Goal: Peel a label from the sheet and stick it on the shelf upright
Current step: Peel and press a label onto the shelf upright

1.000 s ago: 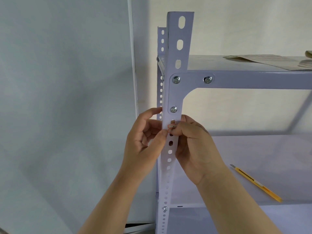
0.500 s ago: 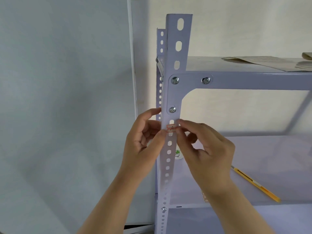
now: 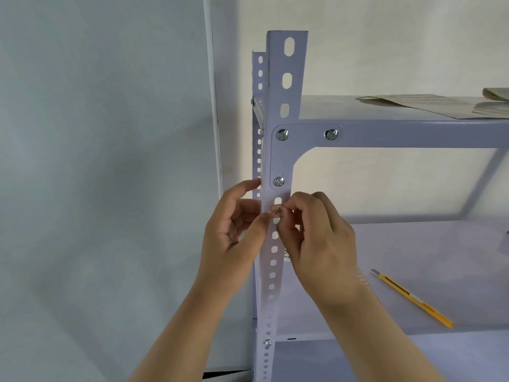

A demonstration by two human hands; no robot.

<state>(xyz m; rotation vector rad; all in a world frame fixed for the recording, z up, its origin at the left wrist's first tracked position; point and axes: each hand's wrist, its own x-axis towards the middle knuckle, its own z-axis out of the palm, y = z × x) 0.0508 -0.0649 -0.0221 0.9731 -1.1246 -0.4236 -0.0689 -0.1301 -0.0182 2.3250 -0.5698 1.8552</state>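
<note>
A pale lilac perforated shelf upright [image 3: 285, 111] stands in the middle of the view. A small white label [image 3: 276, 211] with a red border and a handwritten "A" lies across its front face, just below a bolt. My left hand [image 3: 234, 230] is at the upright's left edge, thumb pressing the label's left end, index fingertip touching the upright higher up. My right hand [image 3: 316, 232] comes from the right, its fingertips on the label's right end. The label sheet is not in view.
A yellow utility knife [image 3: 413, 299] lies on the lower shelf board [image 3: 429, 244] to the right. Brown paper [image 3: 440, 104] rests on the upper shelf [image 3: 413, 133]. A white wall and a thin vertical pipe [image 3: 213, 106] are to the left.
My right hand turned from covering the label with its palm side toward me to pressing with curled fingertips, so the label with "A" is now exposed. My left hand barely moved.
</note>
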